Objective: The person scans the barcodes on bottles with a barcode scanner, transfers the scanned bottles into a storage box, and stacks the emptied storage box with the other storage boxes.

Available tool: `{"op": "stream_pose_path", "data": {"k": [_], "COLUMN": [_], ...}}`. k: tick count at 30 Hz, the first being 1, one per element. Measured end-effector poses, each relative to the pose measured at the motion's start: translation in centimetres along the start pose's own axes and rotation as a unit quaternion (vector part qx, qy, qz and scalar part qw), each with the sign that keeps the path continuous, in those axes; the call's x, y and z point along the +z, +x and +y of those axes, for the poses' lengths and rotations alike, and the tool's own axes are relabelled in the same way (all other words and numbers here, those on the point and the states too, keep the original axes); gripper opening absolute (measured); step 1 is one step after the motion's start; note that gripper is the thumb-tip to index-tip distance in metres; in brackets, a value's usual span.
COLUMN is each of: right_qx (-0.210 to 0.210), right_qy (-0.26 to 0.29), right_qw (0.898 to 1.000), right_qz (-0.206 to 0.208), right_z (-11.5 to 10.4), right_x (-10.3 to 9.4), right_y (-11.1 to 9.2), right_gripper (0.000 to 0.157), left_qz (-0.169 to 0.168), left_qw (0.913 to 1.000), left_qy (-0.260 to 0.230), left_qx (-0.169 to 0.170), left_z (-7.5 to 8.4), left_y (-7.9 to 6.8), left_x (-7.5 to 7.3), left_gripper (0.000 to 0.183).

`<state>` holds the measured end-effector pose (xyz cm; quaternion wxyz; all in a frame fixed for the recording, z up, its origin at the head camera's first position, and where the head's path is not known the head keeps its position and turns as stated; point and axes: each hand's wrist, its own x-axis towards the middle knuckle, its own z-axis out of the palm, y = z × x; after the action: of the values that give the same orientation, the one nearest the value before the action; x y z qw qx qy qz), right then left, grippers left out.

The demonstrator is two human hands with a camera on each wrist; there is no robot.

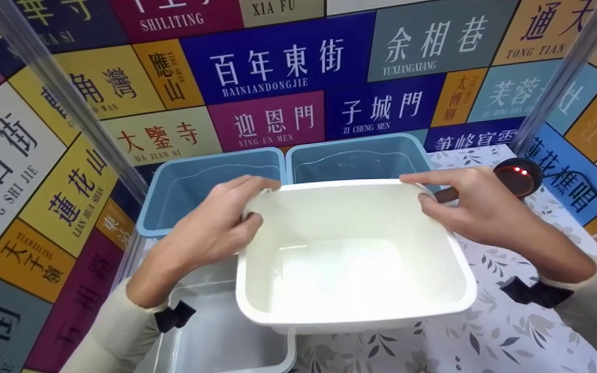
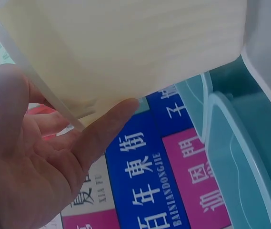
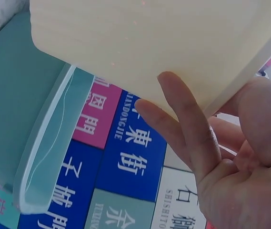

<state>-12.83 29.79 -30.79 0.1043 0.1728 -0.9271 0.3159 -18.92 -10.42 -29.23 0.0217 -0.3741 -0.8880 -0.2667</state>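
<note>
An empty cream-white plastic bin (image 1: 339,280) is held up tilted, its open top facing the head camera. My left hand (image 1: 220,220) grips its upper left corner, thumb over the rim. In the left wrist view, the left hand's fingers (image 2: 109,126) reach along the bin's outer wall (image 2: 140,47). At the upper right corner, my right hand (image 1: 471,204) holds the rim between thumb and fingers. The right wrist view has two of its fingers (image 3: 187,114) extended against the outside of the bin (image 3: 116,43).
Two blue bins (image 1: 210,168) stand side by side behind the white one. A greyish-white bin (image 1: 226,331) sits at the lower left, partly covered. Behind my right hand is a round black device (image 1: 519,177) with red lights. Leaf-patterned cloth (image 1: 526,321) covers the table.
</note>
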Motion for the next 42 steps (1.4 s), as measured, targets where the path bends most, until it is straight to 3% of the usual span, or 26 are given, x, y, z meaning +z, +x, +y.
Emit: {"op": "stream_pose_path", "data": {"k": [5, 18, 42], "right_qx": [0.004, 0.0, -0.023], "right_qy": [0.013, 0.084, 0.097], "right_qw": [1.0, 0.996, 0.995], "right_qz": [-0.018, -0.013, -0.026], "right_z": [-0.9, -3.0, -6.5], "right_x": [0.8, 3.9, 7.6], "right_y": [1.2, 3.9, 5.5], "right_gripper": [0.041, 0.042, 0.041], "left_qz": [0.004, -0.002, 0.012], "left_qw": [1.0, 0.9978, 0.9904], "left_qy": [-0.002, -0.006, 0.01], "left_qx": [-0.008, -0.066, -0.137], "left_z": [-0.9, -2.8, -5.1], "left_y": [-0.9, -3.1, -6.4], "left_x": [-1.0, -3.4, -5.5], "left_gripper": [0.052, 0.051, 0.052]}}
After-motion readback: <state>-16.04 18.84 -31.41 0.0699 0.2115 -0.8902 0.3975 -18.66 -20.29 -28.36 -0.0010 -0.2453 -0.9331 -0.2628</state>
